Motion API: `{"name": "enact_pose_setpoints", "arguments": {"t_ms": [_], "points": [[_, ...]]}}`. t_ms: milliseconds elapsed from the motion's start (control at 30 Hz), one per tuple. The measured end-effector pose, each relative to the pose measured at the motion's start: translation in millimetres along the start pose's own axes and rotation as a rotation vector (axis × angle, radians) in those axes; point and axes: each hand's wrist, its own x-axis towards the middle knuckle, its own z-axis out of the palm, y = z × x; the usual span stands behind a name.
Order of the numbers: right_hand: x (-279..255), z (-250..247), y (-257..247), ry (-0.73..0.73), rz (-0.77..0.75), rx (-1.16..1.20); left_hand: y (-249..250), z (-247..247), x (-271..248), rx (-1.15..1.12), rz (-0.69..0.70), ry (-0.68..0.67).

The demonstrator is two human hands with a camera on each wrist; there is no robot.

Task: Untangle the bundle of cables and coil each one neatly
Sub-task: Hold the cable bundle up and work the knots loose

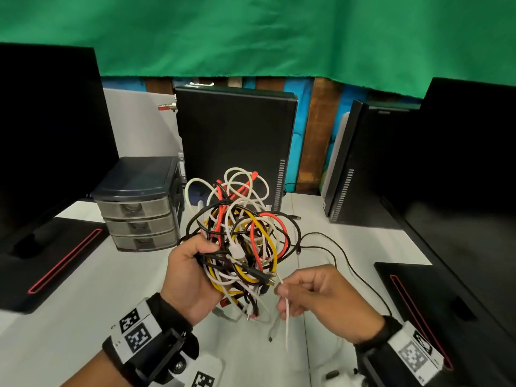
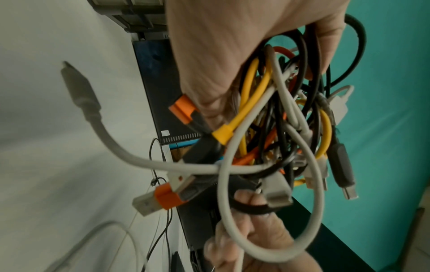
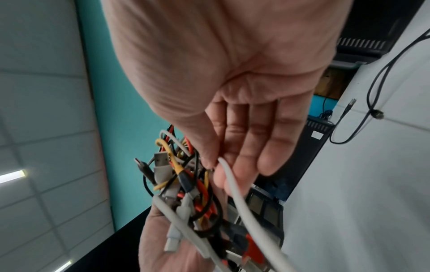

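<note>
Head view: multicoloured tangled cable bundle (image 1: 240, 236)

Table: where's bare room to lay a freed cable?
Bare patches on the table: front left, between the left black pad and the left hand; also behind the bundle, right of the drawers. Crowded: right of centre, where a thin black cable loops by the right hand, which pinches a white cable.
</note>
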Motion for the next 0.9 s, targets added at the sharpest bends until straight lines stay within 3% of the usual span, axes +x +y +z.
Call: {"name": "enact_pose_setpoints", "arguments": {"t_ms": [233,400,467,600,633,733,800,900], "points": [[-4,0,-1,-0.044,-0.058,0.024,-14,0,-4,0.056,-0.075,-0.004],[-14,-23,-19,-0.114,-0.078,-0.243,-17,-5,-1,0.075,-0.089,0.032],[-21,-33,-30,-0.024,-0.107,-0.322,-19,-7,0,0.100,-0.119,0.010],[-29,-38,-44,0.470,-0.378,-0.247,-23,-12,3,0.224,-0.210,-0.016],[-29,-35,-46,0.539,-0.440,-0.238,-24,-13,2,0.269,-0.247,-0.030],[-27,-25,-40,0.540,-0.572,-0.495,-29,-15,1,0.369,-0.355,-0.084],[-23,-22,-29,0.487,-0.576,-0.718,-32,-13,-1,0.391,-0.393,-0.108],[-17,-24,-21,0.510,-0.543,-0.838,-33,-15,-2,0.415,-0.417,-0.094]]}}
